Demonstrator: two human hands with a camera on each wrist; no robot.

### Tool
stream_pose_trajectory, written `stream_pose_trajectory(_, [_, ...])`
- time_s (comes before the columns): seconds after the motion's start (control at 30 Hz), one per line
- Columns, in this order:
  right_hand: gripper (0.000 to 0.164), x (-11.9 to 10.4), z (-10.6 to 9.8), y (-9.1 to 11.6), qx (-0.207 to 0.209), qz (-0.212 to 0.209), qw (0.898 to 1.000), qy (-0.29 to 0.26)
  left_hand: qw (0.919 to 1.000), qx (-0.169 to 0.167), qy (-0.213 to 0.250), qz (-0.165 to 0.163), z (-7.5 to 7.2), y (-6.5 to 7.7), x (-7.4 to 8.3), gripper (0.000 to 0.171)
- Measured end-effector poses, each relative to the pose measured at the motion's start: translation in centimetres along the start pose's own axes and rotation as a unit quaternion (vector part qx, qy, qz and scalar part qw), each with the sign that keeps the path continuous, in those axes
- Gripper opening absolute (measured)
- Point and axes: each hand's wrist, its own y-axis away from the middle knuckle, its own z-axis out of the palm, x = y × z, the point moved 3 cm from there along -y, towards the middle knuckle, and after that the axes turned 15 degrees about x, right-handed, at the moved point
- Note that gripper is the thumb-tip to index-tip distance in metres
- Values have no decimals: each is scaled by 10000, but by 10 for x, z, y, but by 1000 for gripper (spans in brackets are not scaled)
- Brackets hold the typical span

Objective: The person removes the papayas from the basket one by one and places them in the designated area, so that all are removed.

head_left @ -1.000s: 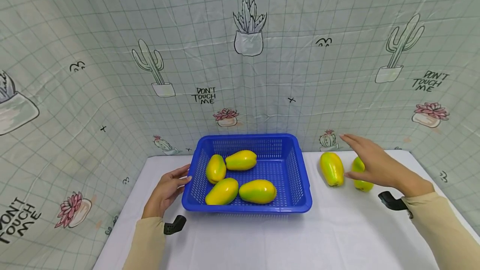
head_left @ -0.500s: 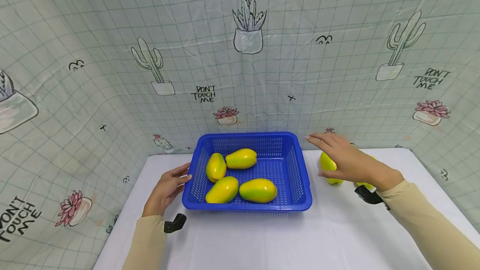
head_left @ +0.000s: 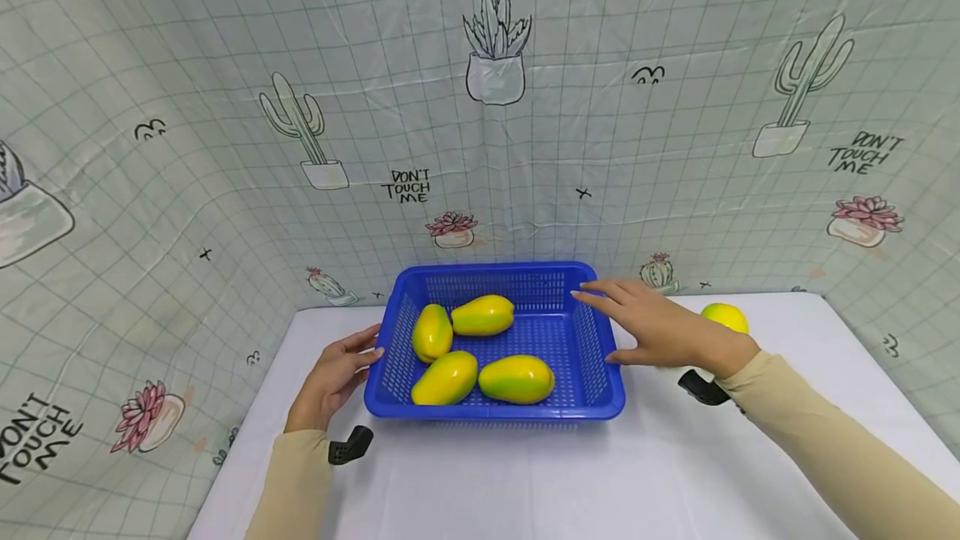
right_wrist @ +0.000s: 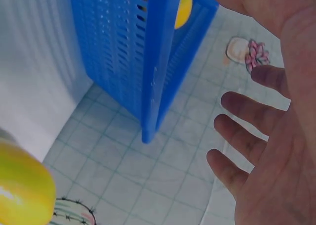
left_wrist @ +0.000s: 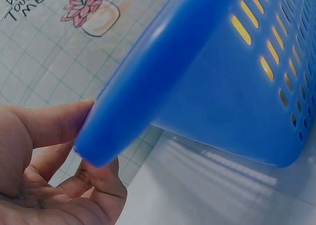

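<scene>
A blue plastic basket [head_left: 495,412] with slotted walls stands on the white table, several yellow-green papayas [head_left: 517,379] lying inside. At its left end my left hand [head_left: 333,377] pinches the rim; thumb above and fingers below show in the left wrist view. My right hand [head_left: 652,323] hangs over the right end, fingers spread and nothing held, fingertips overlapping the rim in the head view. Another papaya [head_left: 724,317] lies right of that hand, partly covered by it. The right wrist view shows a papaya [right_wrist: 22,185] outside the basket and the open palm.
A white cloth [head_left: 525,482] covers the table. Behind and to the left rises a grid-patterned curtain [head_left: 540,148] printed with potted cacti, close to the basket's back rim. Black wrist-camera mounts [head_left: 350,445] stick out from both beige sleeves.
My right hand has moved left, from above the loose papayas to the basket's right rim, staying open. It now hides one loose papaya. The left hand and the basket have held still.
</scene>
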Motion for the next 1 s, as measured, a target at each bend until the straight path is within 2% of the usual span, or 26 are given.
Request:
stream_pose_trajectory(0.13, [96, -4, 6, -4, -107, -122, 9998, 89, 10000, 13, -6, -5, 0, 0, 0, 58])
stream_pose_trajectory(0.47, [92, -15, 24, -15, -764, -104, 9970, 61, 10000, -15, -9, -49, 0, 0, 0, 59])
stream_pose_trajectory(0.77, [94, -28, 35, -29, -1159, -438, 9923, -26, 10000, -23, -7, -42, 0, -1, 2, 58])
stream_pose_trajectory(1.0, [93, -41, 47, -41, -1579, -745, 9846, 39, 10000, -35, 75, -33, 0, -1, 0, 58])
